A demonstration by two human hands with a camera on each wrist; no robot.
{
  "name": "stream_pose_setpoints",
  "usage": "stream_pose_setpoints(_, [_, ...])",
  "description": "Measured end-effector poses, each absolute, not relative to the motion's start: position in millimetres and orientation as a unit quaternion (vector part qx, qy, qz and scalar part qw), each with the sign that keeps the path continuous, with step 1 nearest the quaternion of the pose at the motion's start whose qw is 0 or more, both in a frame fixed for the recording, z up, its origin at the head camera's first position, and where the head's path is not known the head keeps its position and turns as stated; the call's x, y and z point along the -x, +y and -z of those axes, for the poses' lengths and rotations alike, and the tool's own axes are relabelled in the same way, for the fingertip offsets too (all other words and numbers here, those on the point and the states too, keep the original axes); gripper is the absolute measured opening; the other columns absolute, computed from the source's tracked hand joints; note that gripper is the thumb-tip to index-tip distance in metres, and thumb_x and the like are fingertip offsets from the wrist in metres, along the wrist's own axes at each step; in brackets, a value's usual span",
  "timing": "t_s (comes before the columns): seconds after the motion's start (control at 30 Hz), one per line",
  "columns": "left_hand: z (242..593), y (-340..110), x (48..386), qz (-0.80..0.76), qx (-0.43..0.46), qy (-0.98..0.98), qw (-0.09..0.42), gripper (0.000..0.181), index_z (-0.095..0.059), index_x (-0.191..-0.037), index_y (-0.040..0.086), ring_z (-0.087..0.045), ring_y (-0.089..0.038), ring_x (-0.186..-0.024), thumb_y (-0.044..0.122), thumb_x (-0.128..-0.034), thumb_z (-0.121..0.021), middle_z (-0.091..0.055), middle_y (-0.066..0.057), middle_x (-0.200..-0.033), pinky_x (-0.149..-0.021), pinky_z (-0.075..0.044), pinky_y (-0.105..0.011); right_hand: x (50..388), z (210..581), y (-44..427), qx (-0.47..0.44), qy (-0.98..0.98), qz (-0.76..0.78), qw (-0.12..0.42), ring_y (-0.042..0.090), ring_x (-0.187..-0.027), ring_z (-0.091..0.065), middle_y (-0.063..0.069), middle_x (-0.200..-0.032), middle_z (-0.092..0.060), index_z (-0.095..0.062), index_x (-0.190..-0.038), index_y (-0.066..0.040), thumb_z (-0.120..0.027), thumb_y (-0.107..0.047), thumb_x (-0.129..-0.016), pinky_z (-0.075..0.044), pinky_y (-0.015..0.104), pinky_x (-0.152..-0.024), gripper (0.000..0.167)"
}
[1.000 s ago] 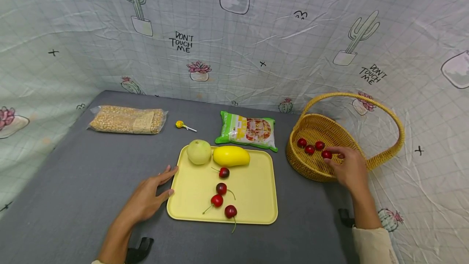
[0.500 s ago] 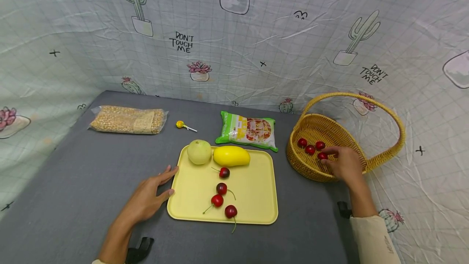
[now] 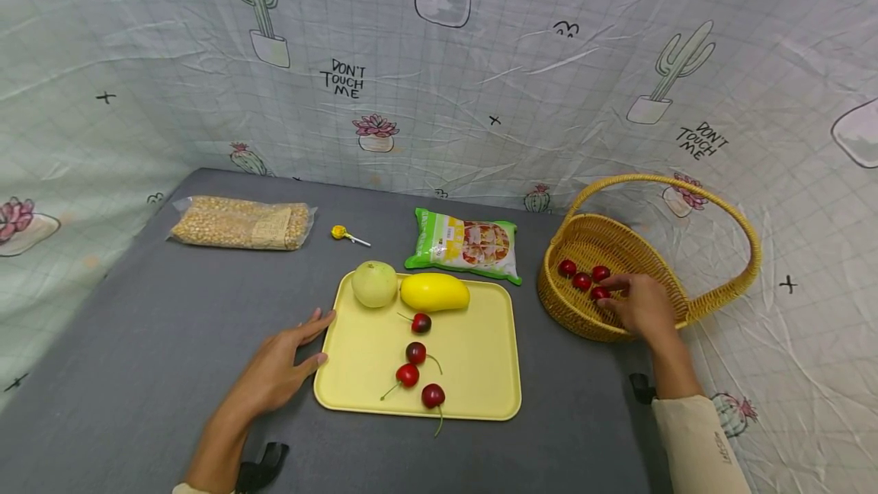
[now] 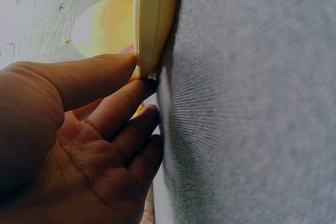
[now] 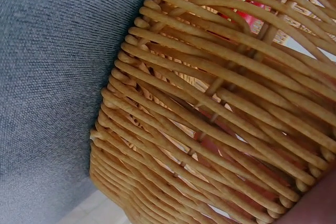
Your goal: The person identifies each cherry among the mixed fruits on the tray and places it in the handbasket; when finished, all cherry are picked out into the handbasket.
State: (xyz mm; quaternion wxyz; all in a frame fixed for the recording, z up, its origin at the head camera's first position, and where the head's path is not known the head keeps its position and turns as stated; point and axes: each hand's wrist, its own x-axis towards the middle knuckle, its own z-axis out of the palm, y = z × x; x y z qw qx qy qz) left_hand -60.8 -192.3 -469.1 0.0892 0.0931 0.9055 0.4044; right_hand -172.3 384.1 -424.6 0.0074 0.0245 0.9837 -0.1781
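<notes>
A pale yellow tray (image 3: 483,357) lies on the grey table, bearing a green round fruit (image 3: 374,284), a yellow mango (image 3: 435,292) and several dark red cherries (image 3: 408,376) with stems. My left hand (image 3: 277,364) touches the tray's left edge with fingertips and thumb. In the left wrist view, the thumb and forefinger of that hand (image 4: 89,124) meet the tray rim (image 4: 149,19). Inside the wicker basket (image 3: 576,319), my right hand (image 3: 645,307) pinches a cherry (image 3: 600,293) close beside several other cherries (image 3: 581,281). Basket weave (image 5: 220,87) hides most of this hand in the right wrist view.
Behind the tray lie a bag of corn kernels (image 3: 240,223), a yellow lollipop (image 3: 339,232) and a green-and-white food packet (image 3: 466,245). The basket's tall handle (image 3: 744,235) arches over its right side. A printed cloth (image 3: 411,158) hangs behind the table.
Inside the basket, my right hand has moved slightly left and down with the cherry, closer to the other cherries. My left hand has stayed at the tray edge.
</notes>
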Motion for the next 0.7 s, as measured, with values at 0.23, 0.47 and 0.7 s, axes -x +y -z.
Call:
stream_pose_setpoints(0.23, [469.1,-192.4,60.6,-0.404,-0.098,0.905,0.087,0.070,-0.044,-0.164,0.015,-0.038,-0.049,-0.154,0.006,-0.0999,-0.072,-0.037,-0.025,-0.167,-0.115,-0.039,-0.074,174.4,427.9,385.1,-0.027,0.982,0.185,0.007,0.042,-0.102,-0.067,0.026,-0.114,-0.074,-0.081,-0.120,-0.006,-0.086,-0.023,-0.091,-0.054,0.054,-0.081,0.034])
stream_pose_setpoints(0.47, [468.2,-192.8,60.8,-0.402,-0.097,0.907,0.087,0.071,-0.044,-0.164,0.015,-0.037,-0.049,-0.154,0.006,-0.0998,-0.072,-0.037,-0.025,-0.167,-0.115,-0.039,-0.074,173.3,428.4,383.6,-0.033,0.979,0.201,-0.004,0.045,-0.106,-0.067,0.028,-0.126,-0.072,-0.079,-0.123,-0.005,-0.085,-0.023,-0.093,-0.053,0.055,-0.082,0.036])
stream_pose_setpoints(0.7, [467.9,-192.5,60.5,-0.400,-0.099,0.907,0.083,0.070,-0.045,-0.164,0.015,-0.039,-0.049,-0.153,0.006,-0.0996,-0.073,-0.039,-0.025,-0.167,-0.115,-0.040,-0.073,167.2,429.3,379.0,0.001,0.967,0.228,-0.119,0.046,-0.102,-0.070,0.026,-0.114,-0.077,-0.083,-0.115,-0.003,-0.087,-0.013,-0.090,-0.053,0.056,-0.082,0.028])
